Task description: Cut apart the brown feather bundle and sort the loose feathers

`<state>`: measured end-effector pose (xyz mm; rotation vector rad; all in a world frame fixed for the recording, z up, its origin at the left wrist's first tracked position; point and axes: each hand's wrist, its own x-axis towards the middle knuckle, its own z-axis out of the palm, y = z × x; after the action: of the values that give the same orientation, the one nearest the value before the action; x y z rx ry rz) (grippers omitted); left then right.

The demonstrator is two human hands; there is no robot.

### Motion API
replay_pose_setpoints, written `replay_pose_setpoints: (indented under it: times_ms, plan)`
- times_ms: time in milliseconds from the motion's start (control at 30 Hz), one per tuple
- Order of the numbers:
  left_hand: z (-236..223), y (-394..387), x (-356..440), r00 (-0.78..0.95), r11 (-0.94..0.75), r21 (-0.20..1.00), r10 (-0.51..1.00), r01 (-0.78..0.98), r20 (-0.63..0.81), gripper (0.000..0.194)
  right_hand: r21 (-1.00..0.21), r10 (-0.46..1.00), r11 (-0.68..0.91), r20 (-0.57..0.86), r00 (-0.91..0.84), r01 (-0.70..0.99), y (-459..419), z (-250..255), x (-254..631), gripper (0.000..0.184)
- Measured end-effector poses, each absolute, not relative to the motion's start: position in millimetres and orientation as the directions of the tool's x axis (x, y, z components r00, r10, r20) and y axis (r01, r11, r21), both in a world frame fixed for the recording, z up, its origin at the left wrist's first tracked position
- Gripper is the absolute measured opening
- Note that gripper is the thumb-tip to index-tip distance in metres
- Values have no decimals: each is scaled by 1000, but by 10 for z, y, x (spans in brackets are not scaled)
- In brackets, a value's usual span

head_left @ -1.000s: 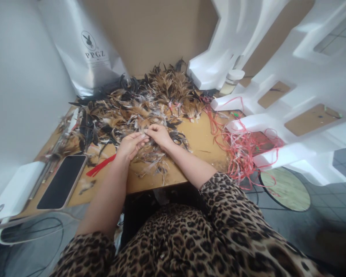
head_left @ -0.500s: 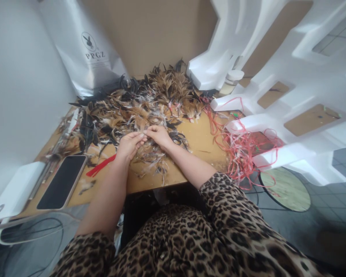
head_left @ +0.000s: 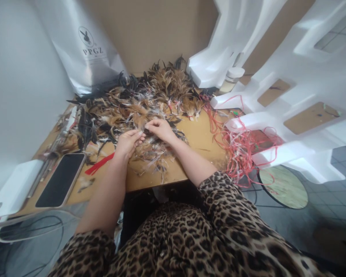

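Observation:
My left hand (head_left: 128, 143) is closed in a pinch, and a brown feather (head_left: 139, 122) appears to rise from its fingertips. Just above and to the right, my right hand (head_left: 160, 130) has thumb and forefinger pressed together. Whatever sits in that right pinch is too small to make out. A small gap separates the two hands. Behind and beneath them spreads a large heap of brown and black feathers (head_left: 123, 100). Loose fluff (head_left: 158, 156) lies on the wooden table (head_left: 203, 134) under my right forearm. Red strips (head_left: 99, 164) lie by my left wrist.
A phone (head_left: 60, 180) and a white power bank (head_left: 15, 188) lie at the left. The silver bag (head_left: 93, 65) stands behind. At right, tangled pink ribbons (head_left: 242, 154) hang over white foam pieces (head_left: 276, 154), near a lidded jar (head_left: 232, 79). A round stool (head_left: 285, 186) stands below.
My hands have come apart from where their fingertips met. The right has moved slightly up and right; the left stays about where it was, still pinching.

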<state>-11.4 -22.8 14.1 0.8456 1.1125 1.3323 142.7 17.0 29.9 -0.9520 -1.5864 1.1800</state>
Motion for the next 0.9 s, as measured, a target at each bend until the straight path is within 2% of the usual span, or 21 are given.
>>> replay_pose_setpoints:
  times_ms: [100,200,300,400,467,533,633,700,733,767,833,900]
  plan:
    - [124,-197,-149,-174,54,933,977,-357,-123,16,-830,882,437,319,-347,348,231,357,1567,17]
    - [111,-172,-179,-222,37,916,966,-399,-136,13,-575,828,538,227,-512,616,215,413,1645,14]
    - [89,-156,-195,-223,31,910,965,-414,-135,13,-288,795,600,107,-597,747,154,438,1639,18]
    - [72,-152,-194,-202,41,911,970,-411,-135,13,-162,808,588,66,-586,793,115,420,1596,22]
    - [74,-157,-186,-186,50,913,973,-405,-136,13,-187,821,567,56,-568,802,123,399,1579,22]
    - [90,-167,-178,-174,54,915,976,-401,-134,13,-294,827,553,81,-557,779,153,386,1582,19]
    - [129,-183,-171,-172,61,901,974,-429,-148,8,-636,849,480,166,-501,604,211,395,1612,10]
    - [156,-191,-170,-171,71,882,971,-466,-168,4,-879,894,307,135,-426,365,240,411,1630,6]
    - [167,-193,-171,-168,78,872,969,-483,-179,4,-954,911,186,78,-404,235,250,418,1634,6]
    - [177,-194,-173,-161,85,863,969,-497,-188,4,-991,917,64,13,-400,115,257,421,1635,6]
    - [192,-196,-178,-138,99,850,971,-517,-197,5,-990,896,-126,-87,-435,-61,268,416,1631,6]
    - [200,-198,-185,-114,97,844,976,-528,-184,5,-964,870,-216,-118,-478,-153,276,397,1623,10]
